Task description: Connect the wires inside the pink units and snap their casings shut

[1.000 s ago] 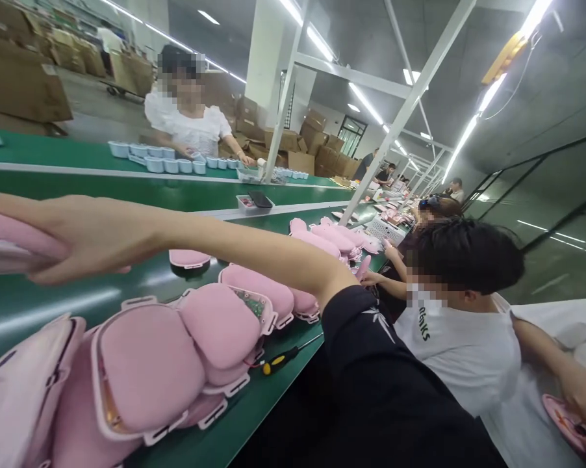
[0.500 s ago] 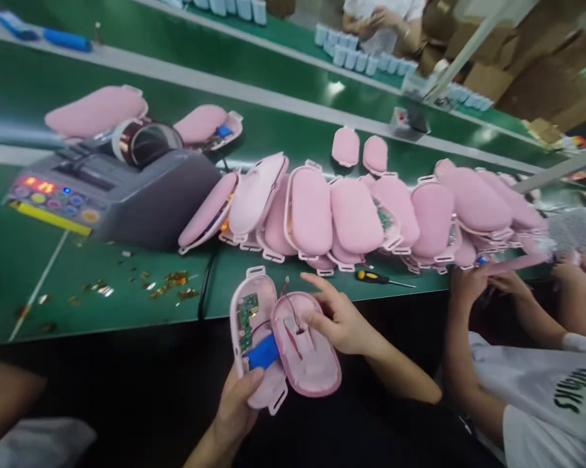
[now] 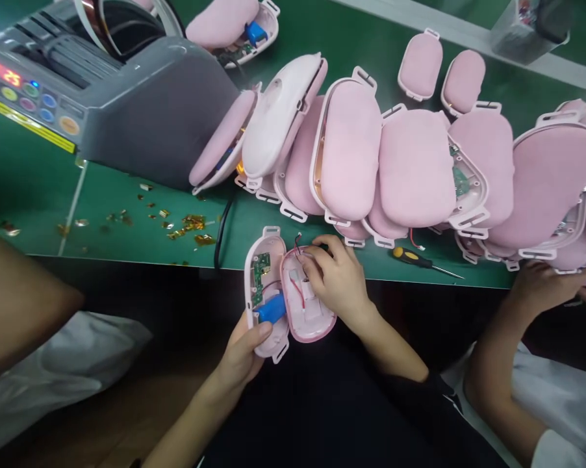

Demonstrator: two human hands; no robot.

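Note:
My left hand (image 3: 247,344) grips the lower end of an opened pink casing half (image 3: 250,279), thumb over its rim. Inside that half sit a green circuit board (image 3: 260,276) and a blue battery pack (image 3: 272,308). Against it, on the right, leans the padded pink half (image 3: 308,328), its hollow side up with red and dark wires inside. At its upper edge my right hand (image 3: 339,276) pinches a thin dark wire (image 3: 299,246) between thumb and forefinger. Both halves are held just off the table's front edge.
A grey tape dispenser (image 3: 156,110) stands at left, with gold tape scraps (image 3: 190,224) before it. Piled pink casings (image 3: 351,156) line the table. A yellow-black screwdriver (image 3: 414,259) lies near the edge. A co-worker's arm (image 3: 502,344) is at right, another person's arm (image 3: 25,305) at left.
My view has tilted down and closer to the table. My right hand's fingers, spread before, have closed on the wire at the padded half's upper edge.

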